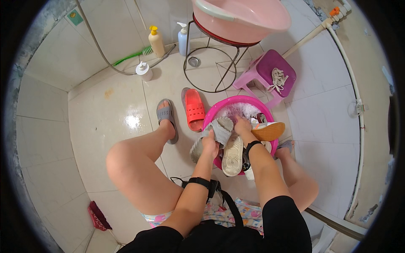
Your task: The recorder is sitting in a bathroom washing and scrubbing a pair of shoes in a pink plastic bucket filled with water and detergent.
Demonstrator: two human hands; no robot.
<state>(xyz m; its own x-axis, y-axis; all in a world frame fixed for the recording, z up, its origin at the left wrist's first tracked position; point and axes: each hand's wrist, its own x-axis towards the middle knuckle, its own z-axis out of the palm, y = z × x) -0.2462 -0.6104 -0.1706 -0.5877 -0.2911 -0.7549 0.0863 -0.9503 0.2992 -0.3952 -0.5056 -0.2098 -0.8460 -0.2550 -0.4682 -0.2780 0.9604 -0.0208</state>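
Observation:
My left hand [209,144] is closed around a grey slipper [222,129], held tilted over the left rim of a bright pink basin [228,101]. My right hand [243,125] reaches into the basin beside the slipper, close to the white suds [240,109]. Its fingers are partly hidden, so whether they grip anything cannot be made out. Below my hands a cream-coloured shoe [232,158] leans with its sole upward. Right of my right wrist lies a shoe with a tan sole [269,132]. More footwear is packed around them, partly covered by my right arm.
A pink stool [270,76] with white shoelaces [279,80] stands beyond the basin. Farther back, a metal stand [230,71] carries a large pale pink tub [253,21]. An orange slipper [195,110], pump bottles [156,42] and a green brush [134,55] are on the tiled floor.

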